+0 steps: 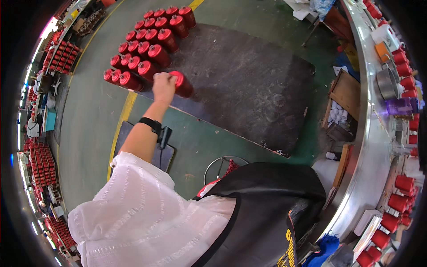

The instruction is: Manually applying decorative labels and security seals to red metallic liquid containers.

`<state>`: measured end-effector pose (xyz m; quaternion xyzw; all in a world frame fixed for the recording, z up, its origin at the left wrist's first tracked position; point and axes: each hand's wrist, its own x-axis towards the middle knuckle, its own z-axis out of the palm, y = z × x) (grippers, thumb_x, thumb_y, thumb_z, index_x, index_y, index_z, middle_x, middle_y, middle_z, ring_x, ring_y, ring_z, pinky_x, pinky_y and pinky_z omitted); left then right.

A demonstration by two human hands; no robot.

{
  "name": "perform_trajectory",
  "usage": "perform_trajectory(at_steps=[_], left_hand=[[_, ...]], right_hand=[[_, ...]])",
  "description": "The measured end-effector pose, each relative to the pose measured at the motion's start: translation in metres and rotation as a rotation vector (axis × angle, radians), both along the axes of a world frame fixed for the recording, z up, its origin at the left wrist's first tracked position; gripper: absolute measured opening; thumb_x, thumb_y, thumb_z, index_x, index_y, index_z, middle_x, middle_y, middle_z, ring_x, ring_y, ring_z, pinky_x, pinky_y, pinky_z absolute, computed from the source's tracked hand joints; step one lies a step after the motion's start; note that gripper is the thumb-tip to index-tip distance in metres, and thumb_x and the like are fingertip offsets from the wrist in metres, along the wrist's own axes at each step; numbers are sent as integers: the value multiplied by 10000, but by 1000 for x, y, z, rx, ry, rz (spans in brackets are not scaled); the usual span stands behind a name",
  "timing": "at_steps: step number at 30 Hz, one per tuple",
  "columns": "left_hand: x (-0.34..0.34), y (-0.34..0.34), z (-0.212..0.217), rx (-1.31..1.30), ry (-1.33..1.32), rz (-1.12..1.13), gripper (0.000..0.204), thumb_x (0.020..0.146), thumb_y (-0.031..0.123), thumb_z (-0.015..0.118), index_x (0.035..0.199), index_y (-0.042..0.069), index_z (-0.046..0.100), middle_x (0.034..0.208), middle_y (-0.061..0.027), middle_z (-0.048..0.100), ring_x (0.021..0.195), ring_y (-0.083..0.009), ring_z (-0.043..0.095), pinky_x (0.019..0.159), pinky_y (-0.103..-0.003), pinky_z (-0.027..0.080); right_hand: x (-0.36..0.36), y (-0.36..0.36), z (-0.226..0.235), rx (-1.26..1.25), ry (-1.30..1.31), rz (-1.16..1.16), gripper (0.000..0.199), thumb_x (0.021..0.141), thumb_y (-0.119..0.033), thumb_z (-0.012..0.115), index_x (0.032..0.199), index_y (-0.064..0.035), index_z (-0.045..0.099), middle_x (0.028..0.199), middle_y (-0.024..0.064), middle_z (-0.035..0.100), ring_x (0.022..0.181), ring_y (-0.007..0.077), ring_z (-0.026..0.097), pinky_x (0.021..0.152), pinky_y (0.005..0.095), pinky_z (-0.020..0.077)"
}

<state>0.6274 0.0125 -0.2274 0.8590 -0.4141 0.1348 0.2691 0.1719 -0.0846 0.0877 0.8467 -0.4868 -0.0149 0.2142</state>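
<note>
My left hand (163,87) reaches out over the near left edge of a dark board (249,75). Its fingers are closed at the top of a red cylinder (184,85), covering whatever sits on that end. The cylinder stands slightly tilted in view, just right of the group. Beside it, several like red cylinders (159,54) stand in close rows on the board's left part, most with a small metal stud on top. A black strap with a small device (161,132) is round my left wrist. My right hand is out of sight.
A metal-edged workbench (362,151) curves along the right, bearing red cylinders (397,202) and a metal pot (387,83). A wooden box (344,95) is below it. A round-framed stool (215,169) stands near me. Racks of red parts (42,164) line the far left.
</note>
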Motion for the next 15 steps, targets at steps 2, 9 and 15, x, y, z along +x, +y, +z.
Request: perform_trajectory(at_steps=[2,9,15], left_hand=[[48,35,-21,37,-12,113,262,836,249,679,889,-3,632,934,-197,605,994,-387,537,877,-467,447],[133,78,-43,150,130,704,442,844,372,682,1038,-19,610,1100,-277,598,1055,-410,560,890,-484,476],[173,85,-57,196,189,851,535,855,441,652,1074,-45,609,1123,-271,611,1113,-405,558,921,-457,487]], right_hand=[[19,-2,-2,24,11,-13,313,939,-239,574,1179,-40,605,1083,138,632,933,245,620,774,371,498],[66,-9,-6,78,24,-75,316,937,-257,580,1163,-39,616,1065,135,638,918,238,620,769,366,500],[-43,-48,9,101,0,-149,319,936,-272,584,1149,-38,625,1050,132,643,905,232,619,765,363,501]])
